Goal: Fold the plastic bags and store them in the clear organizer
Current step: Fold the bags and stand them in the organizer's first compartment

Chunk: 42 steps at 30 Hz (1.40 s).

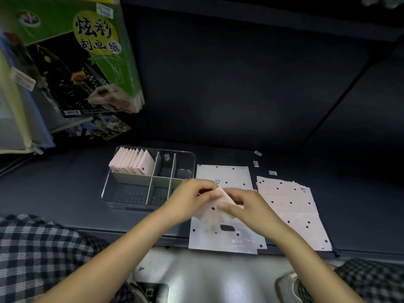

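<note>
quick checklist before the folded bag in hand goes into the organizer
1. Grip: left hand and right hand both pinch the folded bag: ok.
2. Fold finished and flat: cannot tell, the fingers cover much of it.
3. Room in the clear organizer: the back left compartment holds a row of folded bags standing upright; the front compartments look free: ok.
4. Path to the organizer: it sits just left of the hands, nothing between: ok.
5. Next bag ready: a flat bag lies under the hands, a stack of flat bags to its right: ok.
</note>
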Tool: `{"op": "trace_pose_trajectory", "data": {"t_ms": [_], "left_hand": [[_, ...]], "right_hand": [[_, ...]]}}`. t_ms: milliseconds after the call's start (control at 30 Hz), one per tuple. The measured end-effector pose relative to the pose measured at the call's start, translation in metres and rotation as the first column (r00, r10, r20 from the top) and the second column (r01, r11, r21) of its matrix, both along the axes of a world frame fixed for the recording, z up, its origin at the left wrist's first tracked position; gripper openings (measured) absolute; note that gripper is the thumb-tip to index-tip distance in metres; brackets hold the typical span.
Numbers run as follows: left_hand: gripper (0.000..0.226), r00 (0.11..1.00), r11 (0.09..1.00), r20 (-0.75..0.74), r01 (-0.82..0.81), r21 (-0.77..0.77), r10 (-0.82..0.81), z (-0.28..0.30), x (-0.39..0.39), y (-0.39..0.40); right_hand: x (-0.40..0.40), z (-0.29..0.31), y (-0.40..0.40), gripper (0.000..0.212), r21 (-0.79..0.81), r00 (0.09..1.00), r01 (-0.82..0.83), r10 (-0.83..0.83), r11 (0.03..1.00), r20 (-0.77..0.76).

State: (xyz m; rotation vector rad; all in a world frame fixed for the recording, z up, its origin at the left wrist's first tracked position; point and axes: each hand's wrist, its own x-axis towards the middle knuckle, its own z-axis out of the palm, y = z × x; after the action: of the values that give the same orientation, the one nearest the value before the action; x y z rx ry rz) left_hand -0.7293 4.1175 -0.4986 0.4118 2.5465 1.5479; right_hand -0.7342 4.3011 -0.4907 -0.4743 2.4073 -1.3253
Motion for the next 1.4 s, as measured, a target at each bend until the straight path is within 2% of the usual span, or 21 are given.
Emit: {"op": "trace_pose_trajectory", "data": {"t_ms": [67,133,200,300,367,433,467,500,533,600,633,667,767,867,933,1033,1167,1333,1400], "left_hand": [[0.018,0.999,0.997,-0.037,0.025,-0.079,-0.028,0.006,0.001,-0.003],[0.012,0.999,0.992,-0.033,0.019,-0.127,-0.024,0.008,0.0,-0.013],[0.004,0.998,0.985,0.064,0.036,-0.168,-0.025,0.007,-0.005,-0.029],[0.02,0.978,0.984,0.201,0.095,-0.15,-0.064,0.009,-0.015,-0.055],[0.018,0.959,0.983,0.264,0.139,-0.116,-0.105,0.01,-0.025,-0.074],[0.007,0.95,0.983,0.295,0.142,-0.116,-0.102,0.007,-0.034,-0.094],[0.004,0.956,0.979,0.282,0.128,-0.157,-0.079,0.004,-0.04,-0.105],[0.013,0.968,0.962,0.248,0.099,-0.256,-0.033,-0.002,-0.049,-0.118],[0.023,0.978,0.911,0.207,0.064,-0.409,0.025,-0.009,-0.057,-0.13],[0.033,0.982,0.708,0.111,-0.031,-0.706,0.154,-0.021,-0.072,-0.152],[0.033,0.978,0.624,0.077,-0.062,-0.779,0.194,-0.027,-0.078,-0.16],[0.033,0.975,0.579,0.064,-0.073,-0.812,0.214,-0.035,-0.082,-0.166],[0.031,0.971,0.534,0.111,-0.02,-0.845,0.212,-0.057,-0.091,-0.172],[0.038,0.949,0.541,0.224,0.072,-0.838,0.221,-0.07,-0.095,-0.177],[0.04,0.935,0.597,0.258,0.066,-0.799,0.242,-0.074,-0.097,-0.183],[0.039,0.934,0.668,0.241,0.003,-0.744,0.265,-0.077,-0.097,-0.191],[0.037,0.947,0.693,0.199,-0.033,-0.72,0.252,-0.079,-0.089,-0.188],[0.034,0.959,0.696,0.196,-0.002,-0.718,0.205,-0.083,-0.081,-0.187],[0.038,0.955,0.706,0.216,0.011,-0.708,0.202,-0.083,-0.081,-0.188]], "right_hand": [[0.0,-0.007,-0.003,0.037,0.095,0.999,-0.029,0.031,0.995,-0.028],[-0.001,-0.008,-0.006,0.041,0.08,1.0,-0.004,0.005,0.997,-0.021],[-0.006,-0.004,-0.009,0.032,0.03,0.999,0.033,-0.033,0.999,0.008],[-0.014,0.003,-0.017,0.02,-0.116,0.985,0.097,-0.079,0.988,0.156],[-0.018,0.002,-0.03,0.018,-0.153,0.971,0.094,-0.057,0.984,0.232],[-0.024,-0.006,-0.049,0.016,-0.162,0.959,0.118,-0.07,0.98,0.274],[-0.028,-0.01,-0.059,0.015,-0.177,0.952,0.148,-0.092,0.973,0.292],[-0.034,-0.014,-0.068,0.014,-0.193,0.944,0.187,-0.122,0.963,0.308],[-0.04,-0.018,-0.077,0.013,-0.209,0.932,0.235,-0.158,0.949,0.326],[-0.056,-0.027,-0.096,0.012,-0.235,0.9,0.334,-0.235,0.913,0.367],[-0.065,-0.032,-0.106,0.013,-0.246,0.886,0.371,-0.262,0.895,0.382],[-0.074,-0.037,-0.118,0.013,-0.258,0.876,0.395,-0.278,0.882,0.393],[-0.101,-0.051,-0.154,0.019,-0.266,0.865,0.421,-0.296,0.867,0.405],[-0.125,-0.066,-0.184,0.02,-0.204,0.87,0.412,-0.316,0.888,0.38],[-0.137,-0.077,-0.196,0.015,-0.123,0.887,0.393,-0.341,0.911,0.31],[-0.149,-0.087,-0.206,0.01,0.041,0.934,0.316,-0.319,0.948,0.16],[-0.154,-0.091,-0.224,0.007,0.279,0.979,0.199,-0.205,0.939,-0.007],[-0.152,-0.091,-0.257,0.01,0.442,0.995,0.087,-0.095,0.893,-0.004],[-0.15,-0.094,-0.262,0.029,0.463,0.996,0.028,-0.062,0.886,0.059]]}}
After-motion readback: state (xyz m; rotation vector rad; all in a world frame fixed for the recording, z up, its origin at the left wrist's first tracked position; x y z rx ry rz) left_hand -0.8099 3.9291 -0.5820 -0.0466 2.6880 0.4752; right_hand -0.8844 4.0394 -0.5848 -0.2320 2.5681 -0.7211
